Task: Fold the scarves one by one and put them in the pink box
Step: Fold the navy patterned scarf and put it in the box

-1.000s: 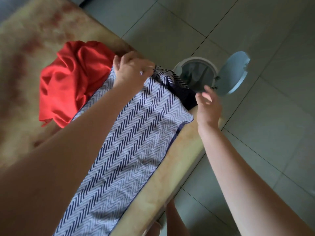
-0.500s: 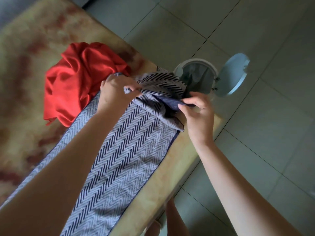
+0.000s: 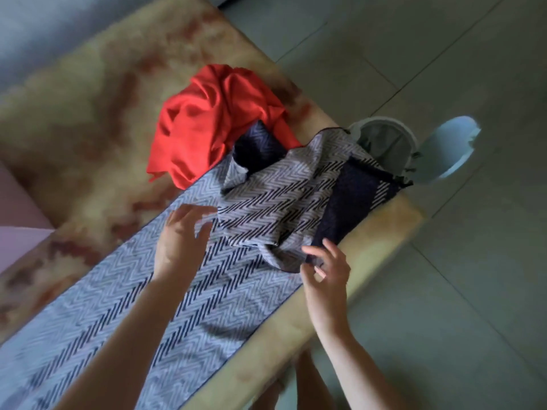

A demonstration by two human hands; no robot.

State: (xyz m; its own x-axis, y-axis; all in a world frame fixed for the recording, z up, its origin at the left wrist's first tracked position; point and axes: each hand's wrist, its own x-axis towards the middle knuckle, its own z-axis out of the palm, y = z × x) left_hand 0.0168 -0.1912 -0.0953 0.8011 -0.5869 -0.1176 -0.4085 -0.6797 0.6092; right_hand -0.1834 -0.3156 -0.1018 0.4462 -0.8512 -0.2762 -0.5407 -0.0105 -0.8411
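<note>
The herringbone scarf [image 3: 189, 291], navy and pale grey, lies lengthwise along the right-hand edge of the table [image 3: 97, 149], running from the near left end toward the far right corner. Its far end is doubled back on itself in a loose, rumpled heap at that corner, with a dark navy band showing along the table edge. The left hand [image 3: 182, 241] hovers over the flat part of the scarf just short of the heap, fingers spread wide and gripping nothing; motion blur hides whether the fingertips touch the cloth. The right hand [image 3: 325, 270] sits at the table edge with fingers parted and loosely curled, fingertips at the near hem of the folded-back end; whether they pinch the hem cannot be told. A crumpled red scarf [image 3: 213, 122] lies beside the heap, touching it. The pink box [image 3: 17, 223] shows at the left edge of the table. A bin [image 3: 384, 140] with its lid open stands on the floor beyond the far right corner.
</note>
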